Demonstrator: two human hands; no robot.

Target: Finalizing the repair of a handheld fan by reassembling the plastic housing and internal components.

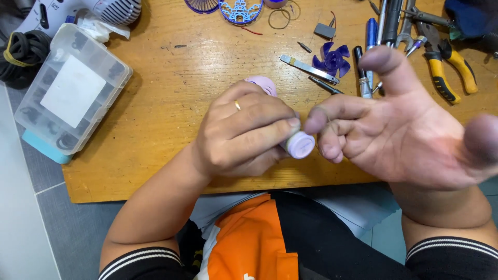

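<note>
My left hand point(244, 135) is closed around a small lilac plastic cylinder point(300, 144), whose round end sticks out past my fingers; a ring sits on one finger. A lilac rounded part point(262, 83) shows just behind that hand. My right hand point(404, 124) is held palm up with fingers spread, its bent fingertips close to the cylinder's end; it holds nothing. Both hands hover over the front edge of a wooden table point(171, 103).
A clear plastic parts box point(72, 91) lies at the left with a black cable coil point(23, 52) beside it. A purple fan blade point(332, 58), metal tweezers point(308, 68), pens, screwdrivers and yellow-handled pliers point(448, 70) lie at the back right. Purple grille parts point(239, 10) are at the top.
</note>
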